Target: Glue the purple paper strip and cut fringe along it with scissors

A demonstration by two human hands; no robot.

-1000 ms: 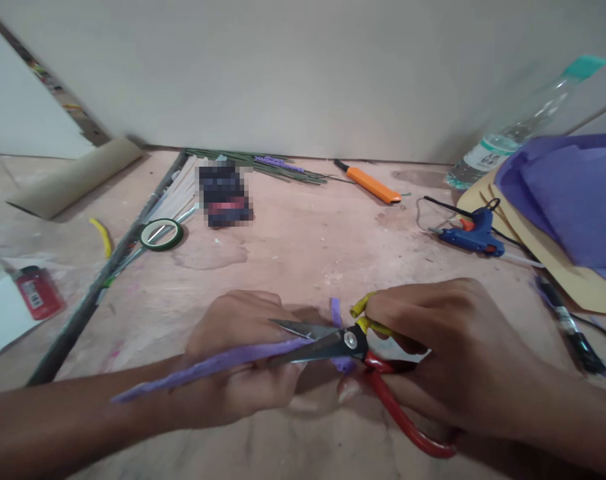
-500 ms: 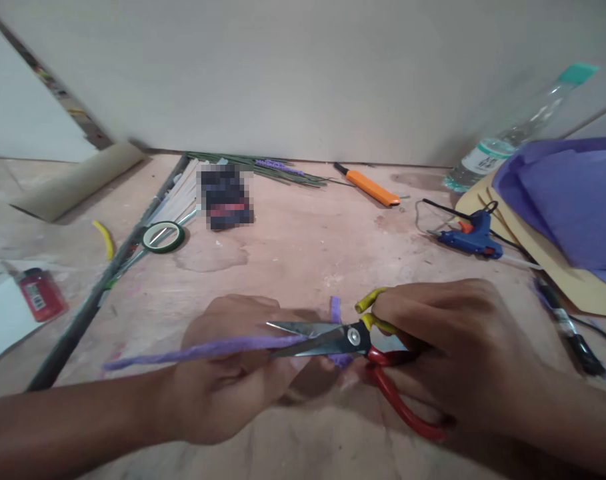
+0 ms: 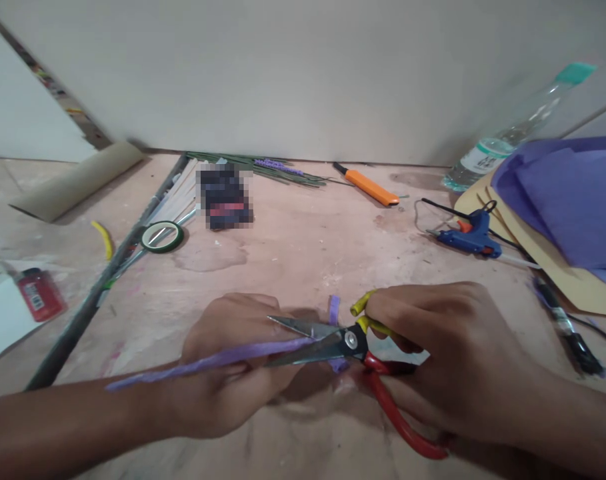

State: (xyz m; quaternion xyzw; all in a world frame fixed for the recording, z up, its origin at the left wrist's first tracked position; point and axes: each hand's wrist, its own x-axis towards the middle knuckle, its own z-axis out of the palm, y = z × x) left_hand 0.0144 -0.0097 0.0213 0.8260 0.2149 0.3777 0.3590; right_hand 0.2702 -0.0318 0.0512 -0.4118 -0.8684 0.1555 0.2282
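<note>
A narrow purple paper strip [image 3: 207, 362] runs slantwise over my left wrist and in between the parted blades of a pair of scissors [image 3: 351, 340]. My right hand [image 3: 457, 360] grips the scissors by their red and yellow handles, with the tips pointing left. Behind the blades, my left hand [image 3: 233, 373] is closed on the strip; its fingertips are partly covered by the scissors. Short purple pieces [image 3: 334, 309] show above and below the scissors' pivot, and I cannot tell whether they join the strip.
A blue glue gun [image 3: 470, 237], purple paper [image 3: 567, 207], a bottle [image 3: 507, 143] and a black marker [image 3: 570, 330] are on the right. Further back lies an orange cutter [image 3: 373, 187]. Green tape [image 3: 163, 237], a cardboard tube [image 3: 80, 180] and a red lighter [image 3: 40, 293] are leftward.
The scissor blades have spread slightly wider, and the strip sits closer to their pivot. The strip's loose left end has dropped lower over my left wrist.
</note>
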